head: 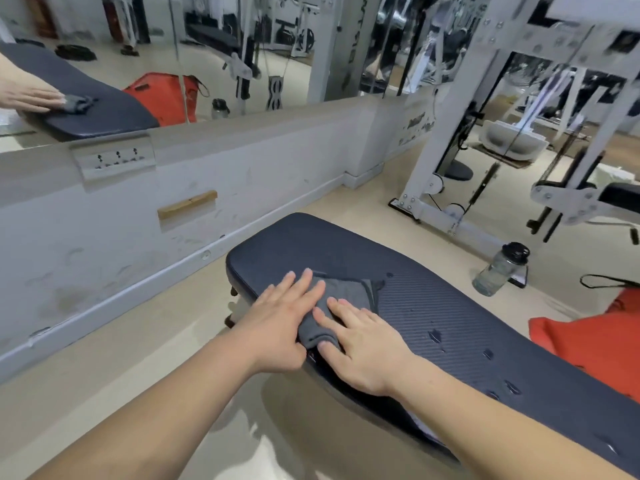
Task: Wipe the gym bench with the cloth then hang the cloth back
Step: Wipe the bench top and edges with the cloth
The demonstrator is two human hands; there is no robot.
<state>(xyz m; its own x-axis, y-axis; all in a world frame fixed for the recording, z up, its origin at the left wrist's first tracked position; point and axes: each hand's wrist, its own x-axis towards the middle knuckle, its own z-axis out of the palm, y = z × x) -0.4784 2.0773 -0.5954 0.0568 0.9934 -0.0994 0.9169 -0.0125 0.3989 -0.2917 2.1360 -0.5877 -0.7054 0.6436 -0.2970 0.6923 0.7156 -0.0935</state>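
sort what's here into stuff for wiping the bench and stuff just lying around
For the job: bench; cloth; left hand and right hand, both pressing flat on the cloth; water drops on the bench.

Just lying about: water bottle on the floor; orange bag; cable machine; wall sockets.

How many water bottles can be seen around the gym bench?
1. The clear water bottle stands on the floor right of the gym bench. A second one in the wall mirror appears to be its reflection. Others may be hidden.
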